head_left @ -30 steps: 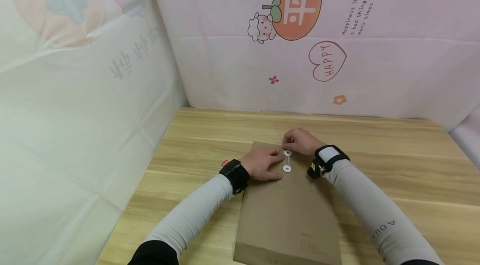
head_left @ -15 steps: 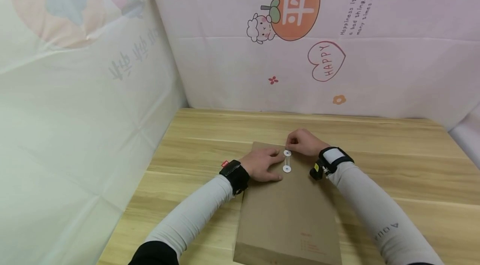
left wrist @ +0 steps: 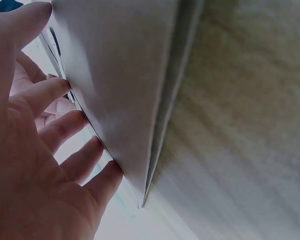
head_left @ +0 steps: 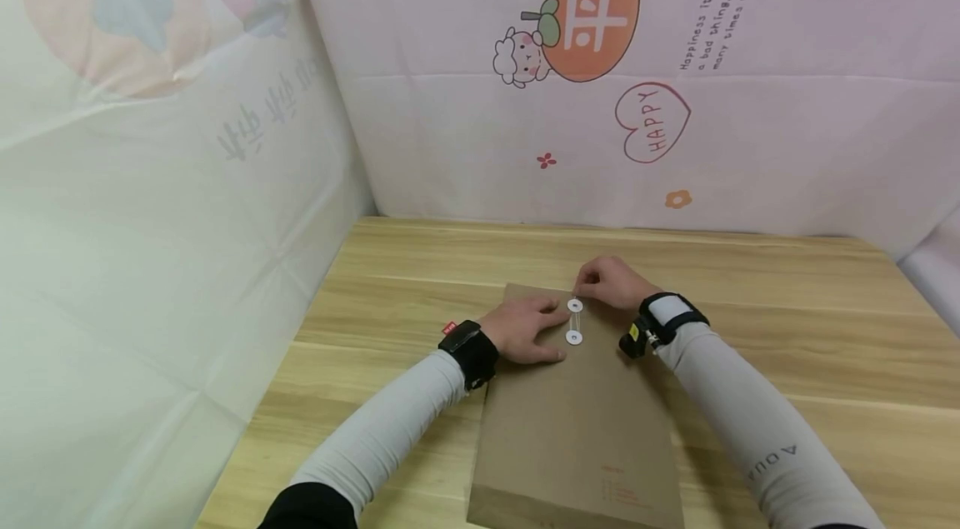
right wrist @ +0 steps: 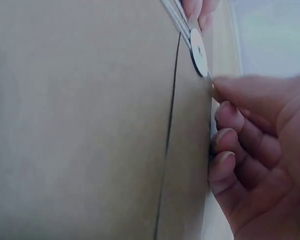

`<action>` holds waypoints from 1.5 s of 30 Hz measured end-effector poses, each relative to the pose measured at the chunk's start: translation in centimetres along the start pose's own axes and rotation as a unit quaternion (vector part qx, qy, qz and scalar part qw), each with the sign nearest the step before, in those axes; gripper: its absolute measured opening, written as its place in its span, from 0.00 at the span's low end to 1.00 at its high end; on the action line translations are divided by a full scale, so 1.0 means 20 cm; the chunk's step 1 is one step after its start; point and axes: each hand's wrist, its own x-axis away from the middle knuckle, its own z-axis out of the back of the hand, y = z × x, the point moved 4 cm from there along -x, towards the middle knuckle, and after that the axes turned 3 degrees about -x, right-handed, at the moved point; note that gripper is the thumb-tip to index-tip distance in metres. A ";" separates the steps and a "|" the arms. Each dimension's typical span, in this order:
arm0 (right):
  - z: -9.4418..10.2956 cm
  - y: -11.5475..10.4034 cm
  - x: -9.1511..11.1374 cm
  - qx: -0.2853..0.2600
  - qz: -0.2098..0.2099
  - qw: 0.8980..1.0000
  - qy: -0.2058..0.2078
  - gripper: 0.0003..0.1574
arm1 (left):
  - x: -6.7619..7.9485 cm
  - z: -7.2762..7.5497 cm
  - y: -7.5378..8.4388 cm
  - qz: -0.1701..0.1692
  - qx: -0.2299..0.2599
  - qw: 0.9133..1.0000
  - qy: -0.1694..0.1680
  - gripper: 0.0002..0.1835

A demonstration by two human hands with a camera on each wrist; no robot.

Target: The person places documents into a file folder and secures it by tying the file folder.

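Note:
A brown kraft string-tie document envelope (head_left: pixel 577 412) lies lengthwise on the table. Two white button discs sit near its far end, the upper disc (head_left: pixel 575 306) on the flap and the lower disc (head_left: pixel 573 337) below, with thin string (head_left: pixel 576 321) wound between them. My left hand (head_left: pixel 519 329) rests spread on the envelope left of the discs; in the left wrist view its fingertips touch the paper surface (left wrist: pixel 110 75). My right hand (head_left: pixel 611 282) pinches the string's end just beyond the upper disc. In the right wrist view, its thumb and curled fingers (right wrist: pixel 225 167) are right at the envelope's edge.
The wooden table (head_left: pixel 787 329) reaches back to a printed white cloth (head_left: pixel 465 137). Another cloth (head_left: pixel 150 262) hangs along the left side. Black camera straps circle both wrists, and a small camera (head_left: pixel 633 341) juts over the envelope from the right one.
My right hand has shifted slightly right, its fingertips drawing off the upper disc. The left hand and the envelope stay in place.

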 end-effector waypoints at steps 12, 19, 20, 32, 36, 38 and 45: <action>0.11 0.05 0.11 0.024 -0.034 0.996 0.074 0.15 | -0.04 -0.04 -0.06 -0.014 0.049 0.999 -0.018 0.44; 0.12 -0.21 0.33 0.079 0.036 0.996 0.029 0.18 | 0.10 0.07 -0.08 -0.033 -0.006 0.999 -0.005 0.45; 0.11 -0.24 0.38 0.087 0.044 0.995 0.021 0.21 | 0.14 0.08 -0.06 -0.036 -0.018 0.999 -0.007 0.46; -0.16 -0.44 0.92 0.179 0.080 0.979 -0.050 0.50 | 0.48 0.02 0.14 -0.096 -0.065 0.991 -0.066 0.62; -0.25 -0.43 0.98 0.153 0.057 0.984 -0.067 0.51 | 0.51 -0.03 0.17 -0.096 -0.052 0.991 -0.072 0.62; -0.27 -0.41 0.99 0.148 0.045 0.985 -0.074 0.51 | 0.51 -0.04 0.18 -0.094 -0.047 0.992 -0.073 0.61; -0.27 -0.38 1.00 0.162 0.043 0.984 -0.056 0.49 | 0.47 -0.05 0.20 -0.096 -0.048 0.991 -0.073 0.60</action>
